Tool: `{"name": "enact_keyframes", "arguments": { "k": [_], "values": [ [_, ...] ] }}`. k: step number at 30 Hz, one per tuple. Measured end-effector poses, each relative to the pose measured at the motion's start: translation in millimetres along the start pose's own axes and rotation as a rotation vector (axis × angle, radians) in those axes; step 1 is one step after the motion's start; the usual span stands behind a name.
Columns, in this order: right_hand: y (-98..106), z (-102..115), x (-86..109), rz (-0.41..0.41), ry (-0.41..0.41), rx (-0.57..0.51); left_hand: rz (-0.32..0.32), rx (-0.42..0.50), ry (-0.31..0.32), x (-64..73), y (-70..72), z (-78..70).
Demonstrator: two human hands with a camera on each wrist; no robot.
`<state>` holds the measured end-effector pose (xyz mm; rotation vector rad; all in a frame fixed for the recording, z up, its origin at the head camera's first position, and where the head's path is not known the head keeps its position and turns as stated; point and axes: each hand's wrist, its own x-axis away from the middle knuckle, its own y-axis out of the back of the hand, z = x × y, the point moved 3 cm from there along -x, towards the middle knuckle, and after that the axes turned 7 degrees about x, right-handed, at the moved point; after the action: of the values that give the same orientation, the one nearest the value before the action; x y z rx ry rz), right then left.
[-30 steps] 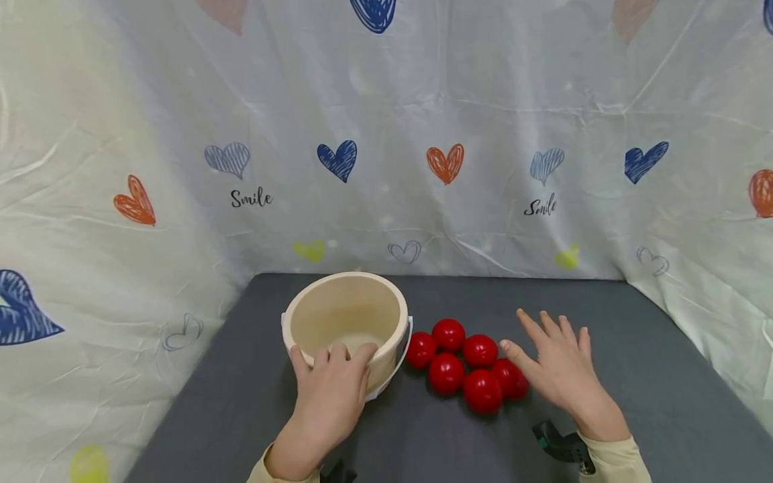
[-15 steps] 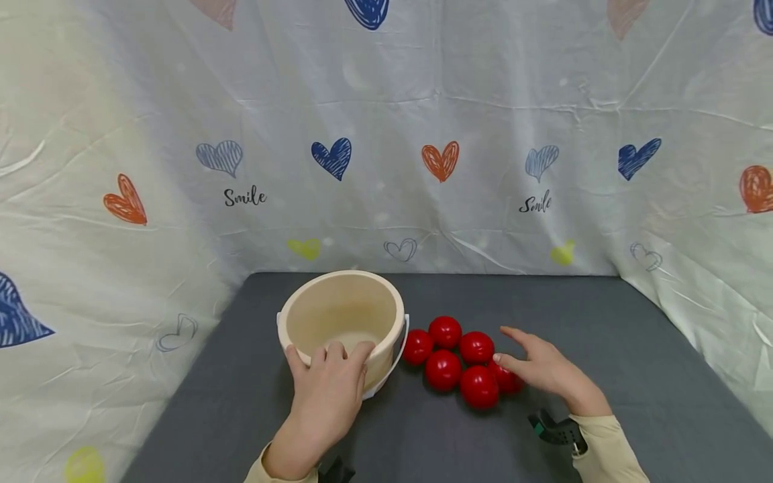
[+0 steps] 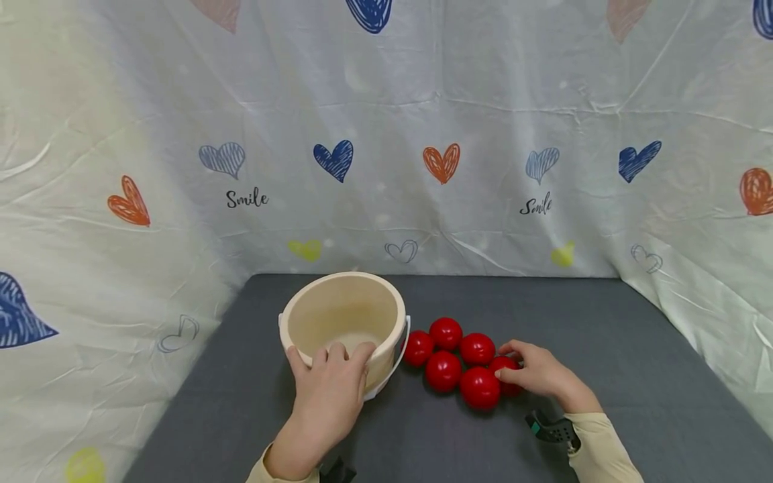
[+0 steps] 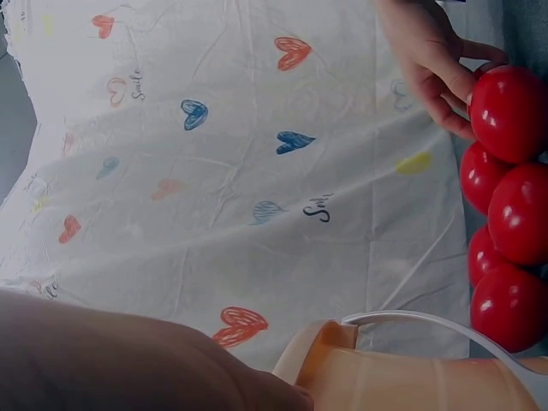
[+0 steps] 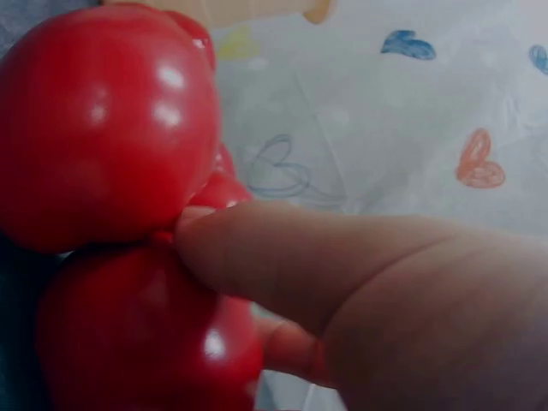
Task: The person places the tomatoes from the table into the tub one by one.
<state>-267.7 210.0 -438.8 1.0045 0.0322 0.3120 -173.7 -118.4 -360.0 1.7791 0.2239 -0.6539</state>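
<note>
A cream bucket (image 3: 344, 308) with a white handle stands tilted slightly toward me, left of centre. My left hand (image 3: 329, 396) grips its near rim, fingertips hooked over into the inside. To the right of the bucket lies a cluster of several glossy red balls (image 3: 443, 371). My right hand (image 3: 543, 376) holds the rightmost red ball (image 3: 506, 370), thumb on the near side and fingers on the far side. In the right wrist view the thumb (image 5: 257, 257) lies against this ball (image 5: 154, 334), right beside a neighbouring ball (image 5: 103, 128).
A dark grey cloth (image 3: 604, 335) covers the table. Behind and at both sides hangs a pale curtain (image 3: 386, 100) printed with hearts and the word Smile. A black strap (image 3: 551, 427) sits at the right wrist.
My right hand has come down and left from above the table, its spread fingers closing round the rightmost red ball. The left hand and bucket stay in place.
</note>
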Motion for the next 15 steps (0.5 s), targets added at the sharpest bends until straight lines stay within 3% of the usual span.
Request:
{"name": "enact_keyframes", "arguments": {
  "k": [10,15],
  "values": [
    [-6.7,-8.6,-2.4,0.014,-0.012,-0.143,0.036,-0.008,0.008,-0.6,-2.2,-1.4],
    [-3.6,-10.0,-3.5,0.020,0.011,-0.164,0.037,-0.001,0.011,-1.5,-1.6,-1.0]
  ]
}}
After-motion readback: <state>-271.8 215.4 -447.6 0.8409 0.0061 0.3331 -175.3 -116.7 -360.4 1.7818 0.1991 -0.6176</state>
